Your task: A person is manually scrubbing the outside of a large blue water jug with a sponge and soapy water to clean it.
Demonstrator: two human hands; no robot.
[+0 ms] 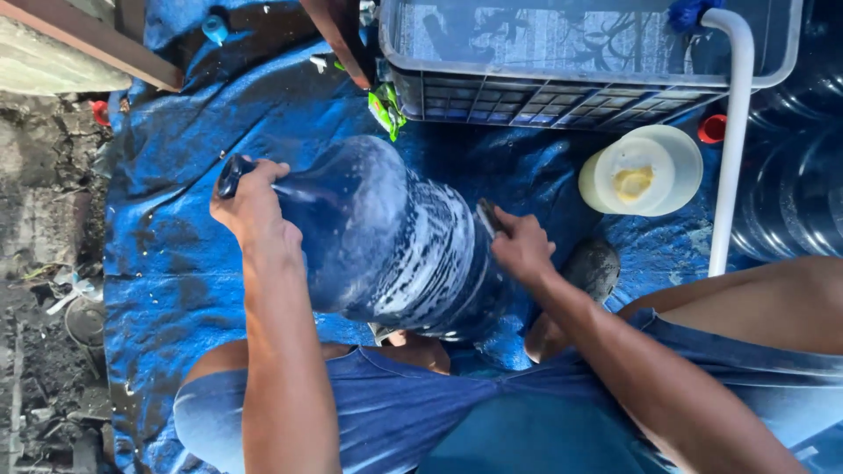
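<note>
Blue shorts (492,412) fill the near edge of my view, and both forearms reach out over them to the jug (386,241). It is a big blue water jug, lying tilted on its side between my hands, its wall streaked with white suds. My left hand (253,209) is closed tight around the neck, fingers wrapped right round it, with the dark mouth (230,174) poking out just past my knuckles. My right hand (522,247) is curled shut on a small dark scrubber (486,216), pressed against the jug's wall near its base. I cannot tell exactly what the scrubber is made of.

Under everything lies a wet blue tarp (176,263). Just beyond my right hand stands a cream tub (643,171) with something yellow in it, and past that a small red cap (712,129). A white pipe (731,149) runs down to the right of the tub. Beyond the jug sits a grey crate (562,96) holding water. Another person's foot (338,35) rests on the tarp beside the crate, well ahead of my left hand, with a green wrapper (385,110) near it. More jugs (795,189) lie far out past my right hand.
</note>
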